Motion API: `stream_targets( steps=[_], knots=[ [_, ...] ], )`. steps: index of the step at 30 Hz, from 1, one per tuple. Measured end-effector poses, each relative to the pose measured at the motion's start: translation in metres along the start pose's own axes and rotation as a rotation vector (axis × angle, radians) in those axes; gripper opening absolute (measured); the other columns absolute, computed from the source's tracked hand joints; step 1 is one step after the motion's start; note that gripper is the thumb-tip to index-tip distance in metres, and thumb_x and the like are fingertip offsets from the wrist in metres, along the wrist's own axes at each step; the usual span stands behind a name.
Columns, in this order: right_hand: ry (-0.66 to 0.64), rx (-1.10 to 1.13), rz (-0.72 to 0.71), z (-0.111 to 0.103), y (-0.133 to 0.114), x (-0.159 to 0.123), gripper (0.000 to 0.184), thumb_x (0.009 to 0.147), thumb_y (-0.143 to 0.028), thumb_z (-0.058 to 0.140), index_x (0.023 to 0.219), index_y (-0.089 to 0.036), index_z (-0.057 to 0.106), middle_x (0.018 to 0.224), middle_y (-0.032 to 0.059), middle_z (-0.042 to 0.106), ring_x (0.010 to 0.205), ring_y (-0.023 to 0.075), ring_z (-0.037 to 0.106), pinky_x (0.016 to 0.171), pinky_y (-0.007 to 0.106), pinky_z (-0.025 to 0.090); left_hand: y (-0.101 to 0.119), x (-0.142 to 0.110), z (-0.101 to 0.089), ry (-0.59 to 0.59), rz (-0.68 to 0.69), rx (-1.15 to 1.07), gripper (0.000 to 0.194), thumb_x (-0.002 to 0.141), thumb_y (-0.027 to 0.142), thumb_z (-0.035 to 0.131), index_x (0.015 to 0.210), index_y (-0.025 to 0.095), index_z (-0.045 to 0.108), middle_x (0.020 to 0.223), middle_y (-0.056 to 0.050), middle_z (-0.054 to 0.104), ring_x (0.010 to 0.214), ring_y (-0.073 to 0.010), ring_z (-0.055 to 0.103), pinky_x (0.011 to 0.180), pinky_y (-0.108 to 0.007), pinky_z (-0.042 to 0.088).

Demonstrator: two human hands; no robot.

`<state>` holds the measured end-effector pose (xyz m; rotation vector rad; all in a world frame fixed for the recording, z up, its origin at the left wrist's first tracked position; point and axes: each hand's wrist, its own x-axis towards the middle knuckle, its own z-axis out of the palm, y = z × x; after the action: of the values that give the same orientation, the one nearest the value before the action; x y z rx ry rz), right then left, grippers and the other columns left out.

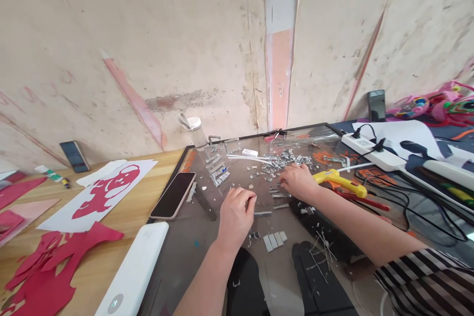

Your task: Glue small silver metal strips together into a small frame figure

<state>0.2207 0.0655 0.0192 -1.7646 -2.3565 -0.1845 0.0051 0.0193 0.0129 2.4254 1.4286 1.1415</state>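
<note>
My left hand [236,215] rests on a glass sheet [192,242], fingers curled in a loose fist; I cannot make out anything in them. My right hand [298,181] lies further back on the glass, fingers bent down onto a scatter of small silver metal pieces [281,160]. A few flat grey strips [274,240] lie just right of my left wrist. A thin metal bar [263,213] sits between the two hands.
A yellow glue gun [338,181] lies right of my right hand, beside a white power strip [372,152] and black cables [414,202]. A phone [173,195] and a white power bank [133,269] sit at the left. Red paper cutouts [44,266] cover the wooden table [122,217]. A clear bottle [196,132] stands at the back.
</note>
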Motion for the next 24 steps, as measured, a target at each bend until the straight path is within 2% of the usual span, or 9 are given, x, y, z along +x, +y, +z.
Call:
stream_targets(
  steps=[3, 6, 11, 16, 24],
  knots=[
    [0.014, 0.015, -0.015, -0.008, 0.002, -0.008, 0.013, 0.079, -0.02, 0.059, 0.076, -0.021, 0.072, 0.088, 0.0061, 0.069, 0.091, 0.0244, 0.056, 0.076, 0.036, 0.031, 0.0, 0.0, 0.0, -0.017, -0.003, 0.008, 0.017, 0.086, 0.014, 0.05, 0.077, 0.02, 0.062, 0.076, -0.002, 0.064, 0.075, -0.0177, 0.055, 0.071, -0.03, 0.043],
    [0.005, 0.06, -0.058, -0.019, 0.007, -0.029, 0.013, 0.081, -0.022, 0.059, 0.078, -0.024, 0.07, 0.085, 0.002, 0.069, 0.088, 0.0211, 0.056, 0.074, 0.034, 0.032, 0.0, 0.0, 0.0, -0.014, -0.009, 0.006, 0.017, 0.086, 0.014, 0.049, 0.077, 0.02, 0.062, 0.076, -0.002, 0.064, 0.076, -0.0177, 0.056, 0.071, -0.03, 0.043],
    [-0.094, 0.137, -0.136, -0.02, 0.015, -0.058, 0.009, 0.078, -0.019, 0.063, 0.073, -0.023, 0.069, 0.079, 0.0011, 0.068, 0.081, 0.02, 0.056, 0.071, 0.033, 0.031, 0.0, -0.001, 0.004, -0.026, -0.005, -0.001, 0.017, 0.087, 0.014, 0.049, 0.076, 0.02, 0.061, 0.076, -0.002, 0.063, 0.076, -0.0176, 0.056, 0.073, -0.03, 0.043],
    [-0.135, 0.138, -0.12, -0.013, 0.015, -0.055, 0.008, 0.079, -0.021, 0.062, 0.075, -0.022, 0.069, 0.082, 0.002, 0.068, 0.085, 0.0214, 0.056, 0.073, 0.033, 0.03, 0.0, -0.002, 0.007, -0.047, 0.0, 0.001, 0.017, 0.087, 0.015, 0.049, 0.075, 0.019, 0.061, 0.076, -0.002, 0.064, 0.076, -0.0179, 0.056, 0.073, -0.031, 0.043],
    [-0.165, 0.113, -0.114, -0.013, 0.012, -0.049, 0.007, 0.078, -0.02, 0.063, 0.077, -0.022, 0.07, 0.085, 0.0024, 0.068, 0.088, 0.022, 0.056, 0.072, 0.033, 0.029, 0.002, -0.002, 0.006, -0.039, 0.008, -0.017, 0.017, 0.087, 0.016, 0.049, 0.076, 0.02, 0.061, 0.076, -0.002, 0.064, 0.076, -0.0175, 0.055, 0.074, -0.031, 0.044]
  ],
)
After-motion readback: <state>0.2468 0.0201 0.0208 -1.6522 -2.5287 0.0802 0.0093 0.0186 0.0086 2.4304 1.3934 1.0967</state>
